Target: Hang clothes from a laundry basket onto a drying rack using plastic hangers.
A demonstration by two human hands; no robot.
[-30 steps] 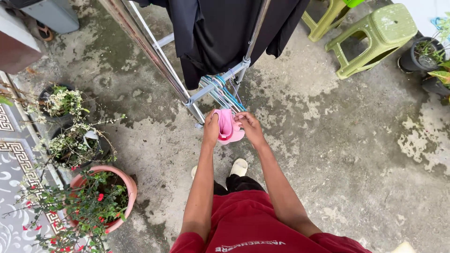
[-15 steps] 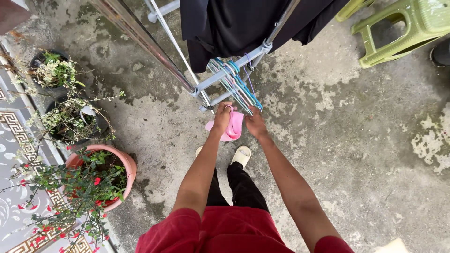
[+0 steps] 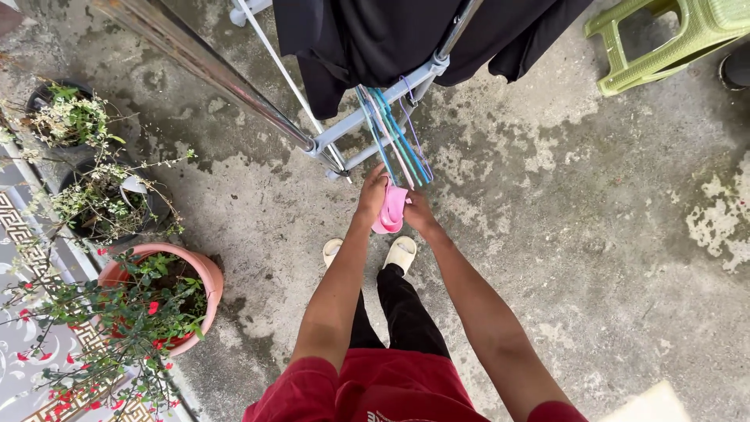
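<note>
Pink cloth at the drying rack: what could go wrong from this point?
The pink cloth is bunched small between the left hand and right hand, low over the stained concrete floor; a loose grip could drop it there. The hands work right beside the bundle of hangers hung on the rack crossbar, so fingers or fabric might snag a hanger and pull it off.

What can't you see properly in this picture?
All in the head view:
- Pink cloth: the left hand and right hand cover part of it, so its kind is unclear.
- Hangers: bunched together, too thin to count.
- Black clothes: cut off by the top edge.
- Green stool: cut off at the top right corner.
- Feet: one slipper is partly behind the leg.
</note>
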